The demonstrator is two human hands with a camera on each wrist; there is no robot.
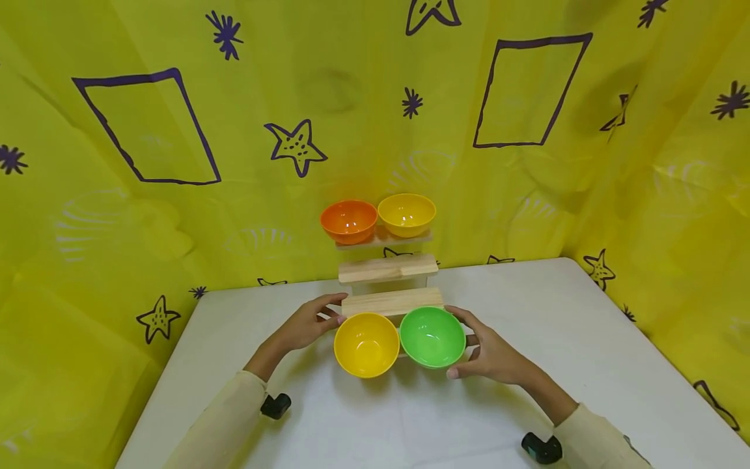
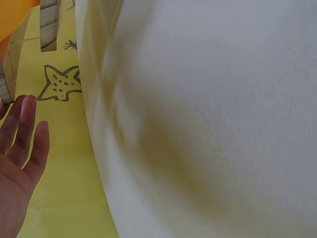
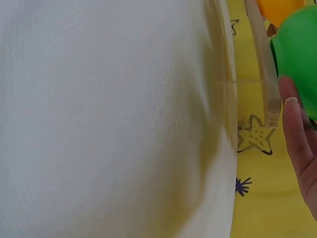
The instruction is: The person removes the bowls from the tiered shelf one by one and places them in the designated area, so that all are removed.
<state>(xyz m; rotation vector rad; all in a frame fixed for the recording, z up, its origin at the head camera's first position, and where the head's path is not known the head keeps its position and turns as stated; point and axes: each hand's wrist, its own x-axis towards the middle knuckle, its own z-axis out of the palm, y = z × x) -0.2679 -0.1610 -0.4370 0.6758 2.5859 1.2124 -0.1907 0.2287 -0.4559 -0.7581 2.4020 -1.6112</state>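
A yellow bowl [image 1: 366, 346] and a green bowl [image 1: 433, 338] stand side by side at the front of a wooden step rack. Beside the yellow bowl, my left hand [image 1: 306, 324] has its fingertips at the left end of the front plank [image 1: 392, 302]; the left wrist view shows its fingers [image 2: 24, 131] extended. My right hand [image 1: 495, 354] reaches around the right side of the green bowl, thumb and index finger spread along its rim. In the right wrist view the nearly straight fingers [image 3: 295, 134] lie against the bowl's side.
Behind, an orange bowl [image 1: 349, 222] and another yellow bowl [image 1: 407, 215] sit on the rack's top plank [image 1: 383, 240]. A bare middle plank [image 1: 388, 268] lies between. The rack stands on a white table [image 1: 234, 332] against a yellow patterned curtain [image 1: 363, 85].
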